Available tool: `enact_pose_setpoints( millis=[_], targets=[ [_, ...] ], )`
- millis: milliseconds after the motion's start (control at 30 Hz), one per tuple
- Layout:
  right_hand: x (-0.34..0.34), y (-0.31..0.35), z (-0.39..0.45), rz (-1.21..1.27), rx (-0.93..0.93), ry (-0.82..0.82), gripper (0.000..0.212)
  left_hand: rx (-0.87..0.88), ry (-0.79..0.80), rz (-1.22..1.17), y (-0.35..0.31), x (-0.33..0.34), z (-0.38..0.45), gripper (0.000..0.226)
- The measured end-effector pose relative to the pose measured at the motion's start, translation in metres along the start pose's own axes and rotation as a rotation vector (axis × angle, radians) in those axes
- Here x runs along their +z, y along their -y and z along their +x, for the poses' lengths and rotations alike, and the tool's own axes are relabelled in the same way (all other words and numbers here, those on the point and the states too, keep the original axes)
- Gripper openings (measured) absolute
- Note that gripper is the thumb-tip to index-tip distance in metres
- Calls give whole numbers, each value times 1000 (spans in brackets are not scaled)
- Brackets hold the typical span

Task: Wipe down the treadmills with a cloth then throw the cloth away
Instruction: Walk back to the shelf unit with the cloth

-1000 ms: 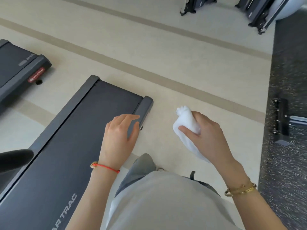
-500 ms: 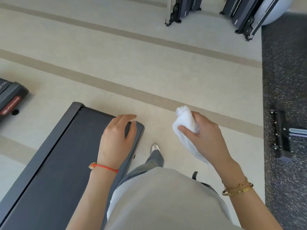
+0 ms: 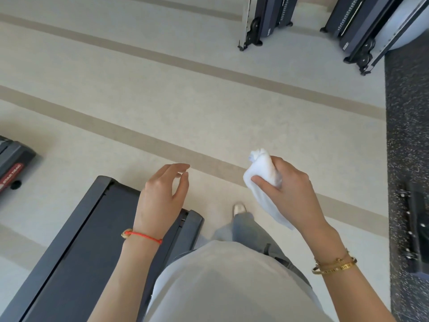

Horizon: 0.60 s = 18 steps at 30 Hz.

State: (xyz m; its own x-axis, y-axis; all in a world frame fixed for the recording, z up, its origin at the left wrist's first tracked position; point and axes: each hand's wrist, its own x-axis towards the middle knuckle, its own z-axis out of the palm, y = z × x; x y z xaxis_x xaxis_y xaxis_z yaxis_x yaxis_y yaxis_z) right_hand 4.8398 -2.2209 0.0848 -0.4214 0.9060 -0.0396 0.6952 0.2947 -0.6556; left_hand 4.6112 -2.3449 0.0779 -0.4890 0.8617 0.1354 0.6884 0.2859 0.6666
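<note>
— Where's the cloth point(image 3: 263, 180) right now?

— Bunched up in the right hand point(image 3: 290, 194), out over the pale floor point(image 3: 162, 108) to the right of the treadmill point(image 3: 88, 247). Fingers and thumb are curled round its middle, squeezing it into a wad. A knot of white pokes out past the knuckles, and a loose tail hangs out below the palm toward the wrist.

— And the left hand point(image 3: 160, 198)?

— Holding nothing. Fingers relaxed and a little spread, slightly bent, tips out over the floor just past the end of the treadmill, while the wrist sits above the belt's rear edge. I can't tell that it touches anything.

— Any change from a moment ago?

— Yes. Half a second back that left hand lay over the treadmill's end corner; now its fingers have cleared the end. The treadmill itself has slid lower and nearer in view, more floor shows ahead, and a shoe point(image 3: 239, 209) now shows out front. The grip on the cloth looks the same.

— Which way does the cloth run?

— Long axis slanted: bunched end up and to the left, away from the body, tail down and to the right. The treadmill's length runs from lower left up to the right, ending just beside the person's leg.
</note>
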Motion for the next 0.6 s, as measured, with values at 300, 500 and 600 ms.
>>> enact_pose_setpoints(
  millis=[300,500,600],
  targets=[
    [6,-1,208,-17,-133,61,39,-75,-73,-7,13,43,173,23],
    [3,16,361,-49,-251,144,45,-159,-193,-14,14,53,292,22],
    [10,33,426,-63,-308,178,47,-211,-230,-17,25,51,335,21]
  ],
)
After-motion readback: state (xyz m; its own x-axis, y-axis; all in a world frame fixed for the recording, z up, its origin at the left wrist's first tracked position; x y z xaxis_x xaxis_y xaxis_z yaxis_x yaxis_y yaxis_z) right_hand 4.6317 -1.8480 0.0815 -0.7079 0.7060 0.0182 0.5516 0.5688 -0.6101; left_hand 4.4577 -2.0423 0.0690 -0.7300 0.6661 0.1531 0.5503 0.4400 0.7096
